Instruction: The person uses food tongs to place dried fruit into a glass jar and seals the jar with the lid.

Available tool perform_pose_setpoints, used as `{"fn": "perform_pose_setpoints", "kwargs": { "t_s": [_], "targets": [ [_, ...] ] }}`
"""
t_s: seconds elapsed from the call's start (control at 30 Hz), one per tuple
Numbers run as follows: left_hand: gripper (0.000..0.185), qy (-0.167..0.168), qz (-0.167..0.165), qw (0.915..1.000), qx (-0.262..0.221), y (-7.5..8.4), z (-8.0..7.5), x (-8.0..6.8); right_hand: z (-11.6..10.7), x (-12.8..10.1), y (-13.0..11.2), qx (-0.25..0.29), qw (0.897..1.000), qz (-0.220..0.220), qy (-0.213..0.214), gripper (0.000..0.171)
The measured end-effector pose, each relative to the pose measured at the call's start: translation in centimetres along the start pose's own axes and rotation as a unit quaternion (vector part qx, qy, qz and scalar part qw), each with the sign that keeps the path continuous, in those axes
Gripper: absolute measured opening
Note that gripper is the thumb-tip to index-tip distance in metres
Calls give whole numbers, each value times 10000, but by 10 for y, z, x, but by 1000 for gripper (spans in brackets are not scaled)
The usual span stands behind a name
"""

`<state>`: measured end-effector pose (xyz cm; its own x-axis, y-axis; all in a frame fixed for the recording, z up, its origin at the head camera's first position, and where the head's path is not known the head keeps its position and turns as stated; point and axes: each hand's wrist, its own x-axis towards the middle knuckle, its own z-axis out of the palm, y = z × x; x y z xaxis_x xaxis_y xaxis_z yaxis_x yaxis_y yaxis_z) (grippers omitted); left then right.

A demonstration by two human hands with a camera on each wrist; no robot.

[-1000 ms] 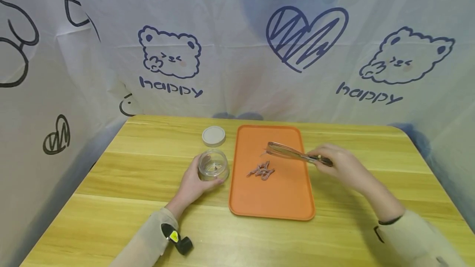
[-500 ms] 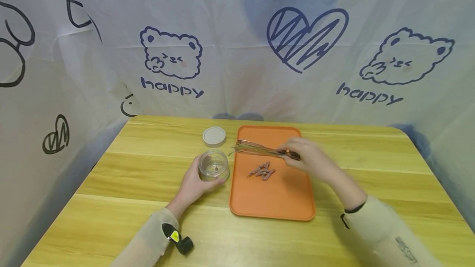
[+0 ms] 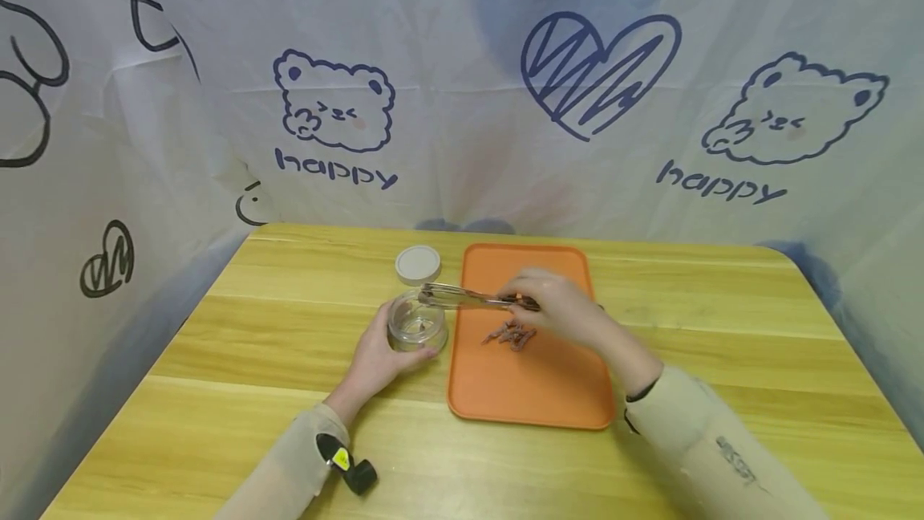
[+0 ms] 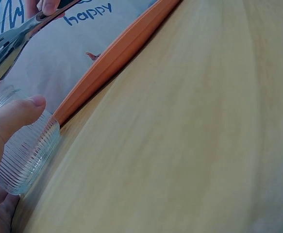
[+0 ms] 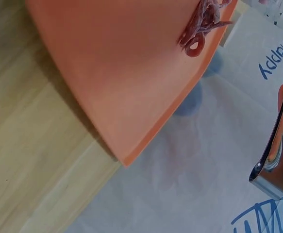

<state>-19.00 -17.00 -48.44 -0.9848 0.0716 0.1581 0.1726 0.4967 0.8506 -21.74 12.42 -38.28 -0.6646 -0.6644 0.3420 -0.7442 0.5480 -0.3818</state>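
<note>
My left hand [image 3: 375, 361] holds a clear glass jar [image 3: 417, 334] upright on the table, fingers and thumb around its side. The left wrist view shows the ribbed glass [image 4: 27, 153] with my thumb across it. A small dark bit shows inside the jar. My right hand [image 3: 554, 307] grips metal tongs [image 3: 472, 298], their tips over the jar's mouth. A small reddish curl shows by the tips at the right wrist view's upper right edge. Several thin, twisted reddish-brown strips [image 3: 511, 335] lie in a small heap on the orange tray [image 3: 530, 392].
A round white lid [image 3: 418, 263] lies flat behind the jar. Left of the tray is the wooden table top [image 3: 245, 327]. A fabric backdrop [image 3: 462, 127] with drawn bears and hearts hangs behind the table.
My right hand has carried the tongs leftward across the tray until their tips stand over the jar. My left hand, the jar and the heap of strips have stayed in place.
</note>
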Motion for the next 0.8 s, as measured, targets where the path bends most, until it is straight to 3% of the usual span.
{"fn": "perform_pose_setpoints", "kwargs": {
  "t_s": [0.4,0.63,0.8],
  "targets": [
    [97,-34,-15,10000,-32,2,1,1,-3,-3,-2,243,9995,87,-155,21],
    [97,-51,-55,9999,-83,2,2,1,-18,-24,7,126,9996,235,132,23],
    [97,-13,-69,9999,-113,1,1,1,-28,-47,19,-75,9981,601,127,23]
  ]
}}
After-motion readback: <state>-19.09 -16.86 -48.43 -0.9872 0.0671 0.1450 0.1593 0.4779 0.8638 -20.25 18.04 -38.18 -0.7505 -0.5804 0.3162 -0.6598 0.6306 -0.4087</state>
